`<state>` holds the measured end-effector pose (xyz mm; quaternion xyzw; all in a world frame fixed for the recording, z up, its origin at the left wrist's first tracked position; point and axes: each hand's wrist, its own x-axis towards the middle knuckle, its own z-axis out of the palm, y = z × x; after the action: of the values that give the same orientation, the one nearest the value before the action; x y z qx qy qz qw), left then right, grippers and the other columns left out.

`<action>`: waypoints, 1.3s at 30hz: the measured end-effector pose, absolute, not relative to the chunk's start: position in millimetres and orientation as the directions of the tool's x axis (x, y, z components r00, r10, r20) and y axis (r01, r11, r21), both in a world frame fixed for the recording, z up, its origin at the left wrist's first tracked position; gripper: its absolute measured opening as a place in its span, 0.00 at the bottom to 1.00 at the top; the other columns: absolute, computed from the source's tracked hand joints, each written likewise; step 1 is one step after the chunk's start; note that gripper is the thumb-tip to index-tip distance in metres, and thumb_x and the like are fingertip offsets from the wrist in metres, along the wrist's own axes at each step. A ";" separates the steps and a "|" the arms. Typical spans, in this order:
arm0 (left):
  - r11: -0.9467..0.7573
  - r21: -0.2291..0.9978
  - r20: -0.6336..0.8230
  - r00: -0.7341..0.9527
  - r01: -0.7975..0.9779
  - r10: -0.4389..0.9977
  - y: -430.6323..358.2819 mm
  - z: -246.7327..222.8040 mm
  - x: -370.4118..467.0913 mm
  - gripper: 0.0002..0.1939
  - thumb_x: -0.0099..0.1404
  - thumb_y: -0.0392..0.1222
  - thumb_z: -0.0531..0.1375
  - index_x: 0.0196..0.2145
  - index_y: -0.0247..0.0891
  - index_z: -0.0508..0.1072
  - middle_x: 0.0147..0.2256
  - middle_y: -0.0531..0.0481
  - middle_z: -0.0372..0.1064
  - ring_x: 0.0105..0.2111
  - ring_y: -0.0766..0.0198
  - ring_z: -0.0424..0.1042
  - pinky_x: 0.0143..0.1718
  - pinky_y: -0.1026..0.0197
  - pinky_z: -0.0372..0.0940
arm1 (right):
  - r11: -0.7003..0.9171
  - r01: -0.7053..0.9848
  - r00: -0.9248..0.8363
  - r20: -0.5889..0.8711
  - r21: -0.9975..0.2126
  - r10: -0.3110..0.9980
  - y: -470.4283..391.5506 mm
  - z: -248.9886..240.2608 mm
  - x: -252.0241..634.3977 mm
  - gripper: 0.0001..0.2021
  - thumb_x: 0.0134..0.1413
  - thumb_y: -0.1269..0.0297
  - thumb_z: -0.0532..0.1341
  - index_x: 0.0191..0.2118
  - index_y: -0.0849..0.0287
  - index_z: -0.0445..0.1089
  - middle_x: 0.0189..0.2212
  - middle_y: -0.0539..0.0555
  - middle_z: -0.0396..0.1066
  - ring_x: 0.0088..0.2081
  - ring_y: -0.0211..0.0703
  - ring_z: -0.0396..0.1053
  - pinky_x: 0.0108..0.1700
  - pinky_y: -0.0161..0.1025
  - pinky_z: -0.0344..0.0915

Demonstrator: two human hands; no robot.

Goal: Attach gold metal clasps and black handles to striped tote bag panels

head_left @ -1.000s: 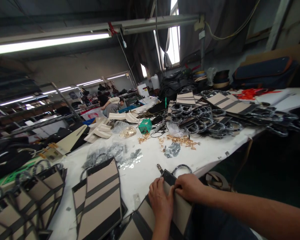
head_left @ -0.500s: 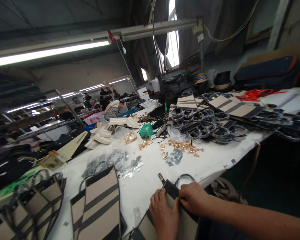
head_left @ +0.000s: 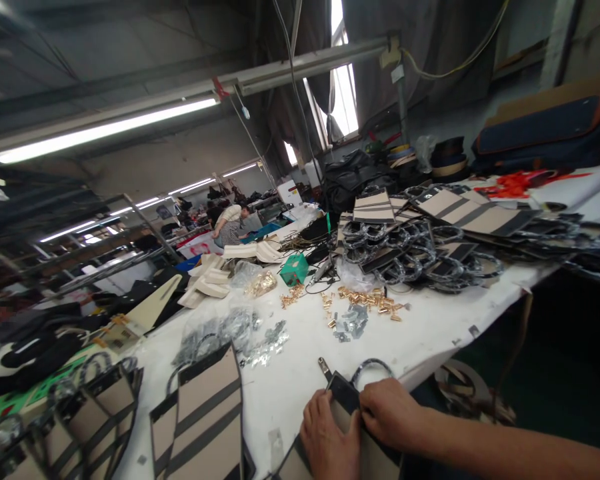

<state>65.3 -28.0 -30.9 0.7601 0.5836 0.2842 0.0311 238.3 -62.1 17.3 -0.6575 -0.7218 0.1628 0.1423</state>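
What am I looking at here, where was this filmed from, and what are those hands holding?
There is no machine doing the work: these are a person's own bare hands. The single view comes from a camera worn on that person's head, looking forward and down. The left hand lies over a beige-and-black panel, and the right hand seems to pinch its edge, though the fingertips are partly hidden. On the white table beyond lie small gold-coloured pieces, flat grey pieces and a green box. Similar panels lie to the left, and a pile with plastic-wrapped loops sits farther back.
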 end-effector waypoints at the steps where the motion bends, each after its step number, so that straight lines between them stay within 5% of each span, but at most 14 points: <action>1: -0.316 0.381 0.397 0.155 0.869 0.905 -27.8 -31.1 65.2 0.21 0.59 0.41 0.65 0.51 0.40 0.72 0.53 0.41 0.72 0.57 0.47 0.67 0.56 0.47 0.60 | 0.072 0.903 -0.085 -0.011 -0.423 0.996 -61.7 16.5 237.5 0.11 0.57 0.64 0.57 0.33 0.58 0.78 0.36 0.60 0.81 0.40 0.54 0.77 0.39 0.42 0.62; 14: -0.353 0.389 0.430 0.171 0.851 0.887 -28.3 -34.1 64.0 0.20 0.60 0.42 0.64 0.51 0.39 0.73 0.53 0.41 0.72 0.57 0.47 0.67 0.57 0.47 0.60 | 0.036 0.920 -0.070 -0.072 -0.390 0.995 -56.3 19.7 236.6 0.14 0.57 0.63 0.57 0.35 0.60 0.80 0.37 0.64 0.81 0.42 0.59 0.78 0.41 0.45 0.66; 25: -0.355 0.375 0.487 0.144 0.856 0.862 -21.1 -48.6 64.1 0.21 0.57 0.43 0.66 0.49 0.37 0.75 0.52 0.39 0.74 0.55 0.44 0.69 0.55 0.45 0.61 | 0.093 0.965 -0.130 -0.141 -0.244 0.982 -51.9 39.8 220.0 0.15 0.55 0.67 0.58 0.39 0.68 0.81 0.37 0.71 0.80 0.41 0.69 0.79 0.42 0.54 0.72; 39: -0.378 0.393 0.473 0.169 0.838 0.865 -28.8 -38.8 63.3 0.20 0.60 0.41 0.66 0.50 0.39 0.73 0.52 0.41 0.72 0.56 0.47 0.68 0.56 0.47 0.60 | 0.077 0.946 -0.120 -0.118 -0.314 0.986 -48.6 21.8 225.8 0.15 0.53 0.67 0.58 0.39 0.65 0.81 0.37 0.69 0.80 0.42 0.67 0.79 0.42 0.50 0.71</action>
<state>63.3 -28.8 -38.8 0.7642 0.5572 0.3242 0.0207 225.8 -48.6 21.8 -0.6605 -0.7314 0.1582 0.0621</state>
